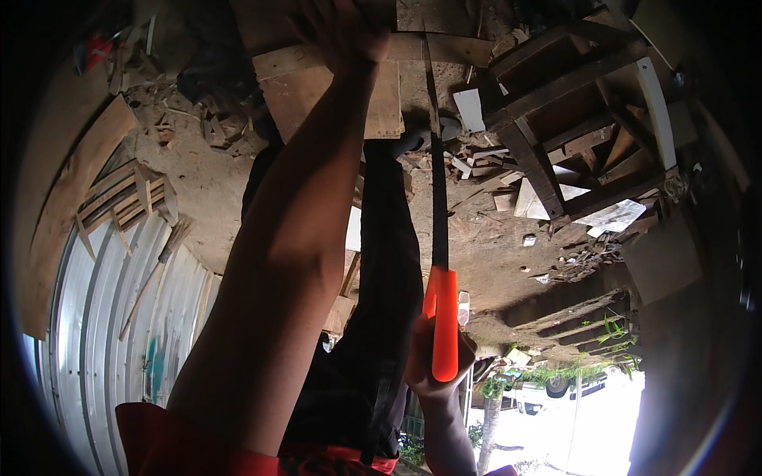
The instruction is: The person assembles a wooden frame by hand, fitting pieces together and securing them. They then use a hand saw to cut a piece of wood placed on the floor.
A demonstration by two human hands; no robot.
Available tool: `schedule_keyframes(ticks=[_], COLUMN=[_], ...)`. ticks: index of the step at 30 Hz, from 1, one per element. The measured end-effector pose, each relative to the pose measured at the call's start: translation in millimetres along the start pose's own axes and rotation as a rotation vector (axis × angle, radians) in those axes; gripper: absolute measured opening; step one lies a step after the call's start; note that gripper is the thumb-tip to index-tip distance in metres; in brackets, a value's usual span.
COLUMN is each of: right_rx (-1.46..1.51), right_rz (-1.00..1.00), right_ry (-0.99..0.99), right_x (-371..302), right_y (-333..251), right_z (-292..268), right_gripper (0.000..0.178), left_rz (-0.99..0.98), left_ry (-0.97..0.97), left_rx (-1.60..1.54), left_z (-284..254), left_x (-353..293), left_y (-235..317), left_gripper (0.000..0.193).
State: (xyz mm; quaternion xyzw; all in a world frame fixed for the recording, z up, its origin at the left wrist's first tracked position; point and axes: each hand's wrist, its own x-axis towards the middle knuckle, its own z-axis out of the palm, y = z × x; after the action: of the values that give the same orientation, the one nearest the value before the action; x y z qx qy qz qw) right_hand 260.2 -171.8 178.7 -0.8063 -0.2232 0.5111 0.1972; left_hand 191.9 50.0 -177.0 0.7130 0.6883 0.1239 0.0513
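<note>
My right hand [440,365] is wrapped round the orange handle of a handsaw [447,325]. Its dark blade, seen nearly edge-on, points away from me and crosses a wooden plank [456,49] near the top. Whether the teeth touch the wood I cannot tell. My left arm stretches forward, and my left hand [341,36] presses on the plank left of the blade, its dim fingers spread over the wood. A pale wooden box-like piece or board [383,107] stands below the plank, partly hidden by my forearm.
A dark wooden frame [548,103] lies on the right among scattered offcuts [476,159]. Corrugated metal sheeting [111,317] and a slatted wooden piece [127,194] are on the left. Concrete steps [571,317] and a bright opening sit at the lower right.
</note>
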Motion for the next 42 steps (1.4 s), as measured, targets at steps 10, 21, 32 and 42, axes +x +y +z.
schedule_keyframes(ticks=[10,21,32,42], right_rx=[0.064,0.016,0.157,0.176], right_rz=[-0.286,-0.196,0.248,-0.140], right_ry=[0.269,0.061,0.110,0.226], right_x=[182,160,161,132], right_y=[31,103,-30,89], right_z=[107,94,51,119], right_gripper=[0.014,0.008,0.020,0.012], left_rz=[0.021,-0.026,-0.087,-0.049], left_ry=[-0.082,-0.115,-0.158,-0.224], left_rx=[-0.018,-0.072,-0.030,-0.116], left_z=[-1,-9,-13,-20], left_x=[6,1,2,3], left_y=[11,1,7,5], left_gripper=[0.055,0.054,0.057,0.071])
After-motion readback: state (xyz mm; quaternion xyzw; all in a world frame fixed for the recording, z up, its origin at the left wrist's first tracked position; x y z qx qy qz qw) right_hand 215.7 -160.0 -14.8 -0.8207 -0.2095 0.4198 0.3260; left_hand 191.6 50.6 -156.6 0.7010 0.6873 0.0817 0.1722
